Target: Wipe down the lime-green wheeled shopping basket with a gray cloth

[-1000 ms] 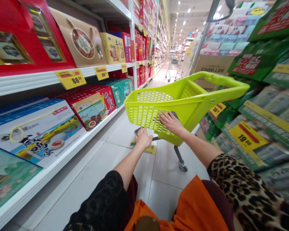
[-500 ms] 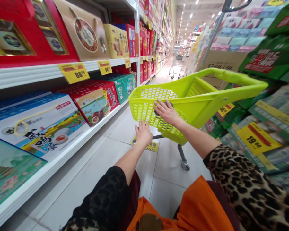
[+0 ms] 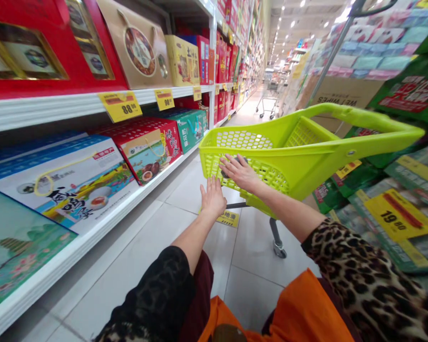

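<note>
A lime-green plastic shopping cart (image 3: 306, 156) stands on wheels in the aisle in front of me, its handle reaching toward the right. My right hand (image 3: 239, 173) lies flat against the basket's perforated near side with the fingers spread, open. My left hand (image 3: 213, 198) is stretched out just below the basket's lower left corner, fingers extended and open, holding nothing. Whether it touches the basket I cannot tell.
Shelves on the left carry boxed gift sets (image 3: 74, 180) with yellow price tags (image 3: 120, 105). Green packaged goods (image 3: 403, 90) are stacked on the right. A yellow floor sticker (image 3: 228, 218) lies under the cart. A metal cart (image 3: 267, 97) stands far down the tiled aisle.
My left hand has risen from the cart's lower frame and opened out under the basket. My right hand slid left along the basket's side. The view has moved closer to the cart.
</note>
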`<state>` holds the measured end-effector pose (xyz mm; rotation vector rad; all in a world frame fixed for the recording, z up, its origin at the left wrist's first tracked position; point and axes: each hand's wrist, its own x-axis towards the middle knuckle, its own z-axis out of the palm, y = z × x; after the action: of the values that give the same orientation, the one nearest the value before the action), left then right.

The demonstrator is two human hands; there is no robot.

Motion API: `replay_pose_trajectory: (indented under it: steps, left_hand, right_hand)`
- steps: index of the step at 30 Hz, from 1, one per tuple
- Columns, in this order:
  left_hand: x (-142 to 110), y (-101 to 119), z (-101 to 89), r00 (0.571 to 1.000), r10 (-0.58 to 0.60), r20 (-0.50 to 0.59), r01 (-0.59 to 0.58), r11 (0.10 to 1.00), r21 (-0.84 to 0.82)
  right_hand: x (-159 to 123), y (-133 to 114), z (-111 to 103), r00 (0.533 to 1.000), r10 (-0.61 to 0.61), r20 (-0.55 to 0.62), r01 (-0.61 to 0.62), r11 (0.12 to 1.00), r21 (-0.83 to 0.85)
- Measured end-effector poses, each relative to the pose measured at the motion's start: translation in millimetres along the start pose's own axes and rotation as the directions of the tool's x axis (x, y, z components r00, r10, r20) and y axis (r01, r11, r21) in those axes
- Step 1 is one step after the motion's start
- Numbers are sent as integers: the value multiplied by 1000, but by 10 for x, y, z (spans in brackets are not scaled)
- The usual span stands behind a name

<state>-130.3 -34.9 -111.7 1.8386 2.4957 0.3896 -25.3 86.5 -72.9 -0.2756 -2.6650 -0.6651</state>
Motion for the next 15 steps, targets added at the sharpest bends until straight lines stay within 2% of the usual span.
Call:
replay_pose_trajectory:
  steps: [2, 4, 7, 11, 13, 15]
  left_hand:
    - [13, -53, -28, 1000, -23, -4, 23, 1000, 1]
    - [25, -117, -43, 999, -32, -15, 32, 999, 2]
    - [33, -224, -34, 999, -45, -16, 45, 999, 9]
    - [26, -335, 7, 997, -77, 11, 77, 997, 12]
    - [28, -363, 26, 996, -87, 21, 87, 996, 8]
    - [42, -374, 41, 996, -86, 18, 86, 996, 5]
  right_hand:
    - [212, 87, -53, 997, 36, -61, -36, 999, -7]
    - [298, 115, -2, 997, 39, -63, -40, 999, -6]
    - [210, 18, 241, 1000, -18, -5, 18, 1000, 8]
    - [2, -238, 560, 993, -81, 86, 78, 996, 42]
    - [-2, -318, 595, 987, -108, 115, 103, 993, 53]
    - [92, -323, 543, 989, -111, 96, 107, 993, 49]
